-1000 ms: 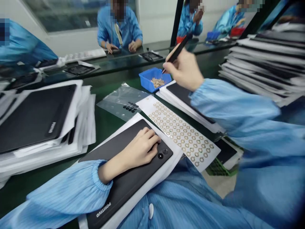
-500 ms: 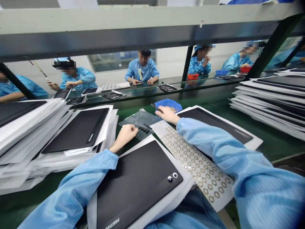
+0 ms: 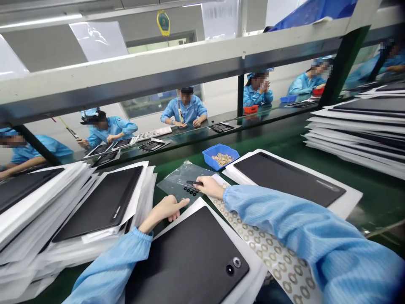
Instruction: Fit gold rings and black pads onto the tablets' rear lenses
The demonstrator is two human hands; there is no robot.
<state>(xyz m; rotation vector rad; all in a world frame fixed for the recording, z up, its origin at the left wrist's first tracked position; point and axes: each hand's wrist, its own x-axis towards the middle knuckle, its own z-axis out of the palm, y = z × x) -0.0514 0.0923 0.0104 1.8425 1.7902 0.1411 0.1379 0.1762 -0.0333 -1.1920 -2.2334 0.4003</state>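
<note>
A black tablet (image 3: 190,261) lies back-up on white wrap in front of me, its two camera lenses (image 3: 233,266) at the near right corner. My left hand (image 3: 166,209) rests at the tablet's far edge, index finger stretched toward a clear film (image 3: 180,179) carrying small black dots (image 3: 191,191). My right hand (image 3: 210,186) grips a dark pen-like tool (image 3: 193,183) whose tip lies over that film. Under my right sleeve lies a white sheet of gold rings (image 3: 268,253).
A blue bin (image 3: 220,156) of small gold parts stands beyond the film. Another tablet (image 3: 287,179) lies on the right, with tall stacks at far right (image 3: 360,126) and on the left (image 3: 63,211). Across the green belt (image 3: 284,139), several people in blue coats work.
The view has tilted up. My right hand came back from the blue bin to the dotted film with the tool. My left hand left the tablet's lens corner and now lies at its far edge.
</note>
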